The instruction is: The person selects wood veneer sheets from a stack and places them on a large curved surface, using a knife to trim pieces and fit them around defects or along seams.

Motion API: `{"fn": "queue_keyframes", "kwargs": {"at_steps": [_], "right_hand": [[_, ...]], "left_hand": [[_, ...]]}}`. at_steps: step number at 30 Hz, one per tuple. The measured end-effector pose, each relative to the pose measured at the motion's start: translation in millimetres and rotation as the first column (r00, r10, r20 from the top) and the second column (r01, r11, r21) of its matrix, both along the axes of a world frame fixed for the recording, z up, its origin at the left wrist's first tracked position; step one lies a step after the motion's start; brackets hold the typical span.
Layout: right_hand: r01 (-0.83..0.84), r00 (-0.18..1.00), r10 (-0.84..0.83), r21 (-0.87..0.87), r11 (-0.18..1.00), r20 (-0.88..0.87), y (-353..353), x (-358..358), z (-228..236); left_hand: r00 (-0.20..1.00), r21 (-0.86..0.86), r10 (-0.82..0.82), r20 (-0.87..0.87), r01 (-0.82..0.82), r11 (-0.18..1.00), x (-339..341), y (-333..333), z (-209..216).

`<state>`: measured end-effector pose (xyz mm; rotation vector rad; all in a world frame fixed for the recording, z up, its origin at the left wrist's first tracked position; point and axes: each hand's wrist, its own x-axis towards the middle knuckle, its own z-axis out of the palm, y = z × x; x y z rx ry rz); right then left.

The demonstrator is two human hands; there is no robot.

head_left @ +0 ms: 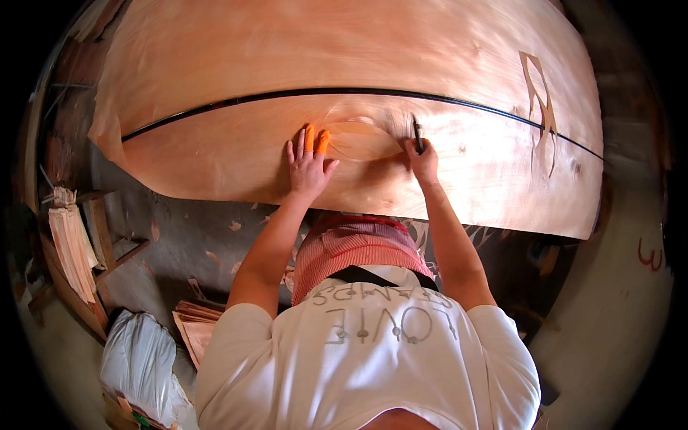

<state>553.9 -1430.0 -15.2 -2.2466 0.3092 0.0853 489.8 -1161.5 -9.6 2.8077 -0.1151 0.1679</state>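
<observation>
A broad, thin sheet of pale wood veneer (236, 154) spreads in front of me. My left hand (309, 172) lies flat on it, fingers spread, with orange covers on two fingers. To its right is a leaf-shaped piece of veneer (364, 140), pointed toward both sides; whether it lies loose or is set into the sheet is unclear. At its right end, my right hand (423, 160) grips a slim black tool (417, 132), upright like a pen. I cannot make out its tip or whether it is a knife.
A long black strip (344, 91) curves across the sheet beyond my hands. Thin veneer offcuts (542, 107) lie over it at the right. Left of me are bundled veneer strips (72, 247), a grey plastic bag (140, 362) and stacked veneer (197, 326). Scraps (235, 226) litter the floor.
</observation>
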Motion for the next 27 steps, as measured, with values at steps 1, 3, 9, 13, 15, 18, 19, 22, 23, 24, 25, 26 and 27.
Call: {"fn": "queue_keyframes", "kwargs": {"at_steps": [1,3,9,13,15,18,19,22,23,24,25,26,27], "right_hand": [[0.048,0.997,-0.048,-0.003,0.999,0.062,-11,-3,-1],[0.151,0.978,-0.166,0.119,0.981,0.127,-50,-8,-3],[0.425,0.792,-0.549,0.404,0.810,0.267,-204,-20,133],[0.452,0.399,-0.721,0.563,0.692,0.566,-296,-12,298],[0.330,0.281,-0.685,0.603,0.727,0.672,-315,-12,390],[0.300,0.263,-0.515,0.438,0.847,0.816,-317,-32,503],[0.301,0.301,-0.515,0.432,0.850,0.803,-306,-36,531],[0.146,0.501,-0.481,0.477,0.867,0.720,-271,-29,553],[0.143,0.540,-0.456,0.457,0.878,0.707,-267,-25,557],[0.145,0.577,-0.427,0.427,0.893,0.697,-267,-26,567],[0.116,0.580,-0.473,0.508,0.854,0.663,-286,-21,571],[0.100,0.570,-0.485,0.530,0.842,0.663,-268,-15,572],[0.077,0.589,-0.480,0.546,0.834,0.650,-260,-9,573]], "left_hand": [[1.000,0.003,0.003,-0.005,-0.003,1.000,-1,3,1],[1.000,-0.001,-0.001,-0.010,0.001,1.000,0,4,1],[0.998,0.055,-0.064,0.020,0.063,0.996,4,4,21],[0.998,0.084,-0.050,0.030,0.048,0.995,3,-5,44],[0.999,0.127,-0.045,-0.002,0.045,0.991,0,2,31],[0.995,0.102,-0.098,0.001,0.097,0.990,-1,-6,16],[0.994,0.105,-0.109,-0.010,0.110,0.988,0,-8,15],[0.994,0.144,-0.102,-0.046,0.108,0.984,-4,-2,20],[0.993,0.146,-0.106,-0.059,0.113,0.983,-5,-2,23],[0.990,0.141,-0.116,-0.074,0.126,0.982,-6,-3,23],[0.988,0.136,-0.126,-0.089,0.137,0.981,-5,-6,22],[0.987,0.138,-0.116,-0.110,0.130,0.982,-7,-2,23],[0.987,0.144,-0.117,-0.106,0.132,0.981,-7,0,23]]}}
